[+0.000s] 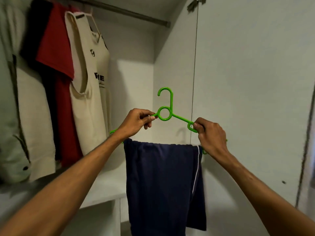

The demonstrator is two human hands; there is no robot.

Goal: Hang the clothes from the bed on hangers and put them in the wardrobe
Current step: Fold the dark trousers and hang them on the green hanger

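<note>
i hold the green hanger (164, 114) level, left hand (136, 122) and right hand (210, 135) fingers pinching its arms, so the navy shorts (163, 181) stay draped while the hook faces the rail (129, 11).

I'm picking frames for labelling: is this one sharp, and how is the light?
Head view: hanger, shorts, left hand and right hand are sharp; hung clothes at left and the far right edge are smeared; light is dim, no glare, with a faint hanger shadow on the back wall.
</note>
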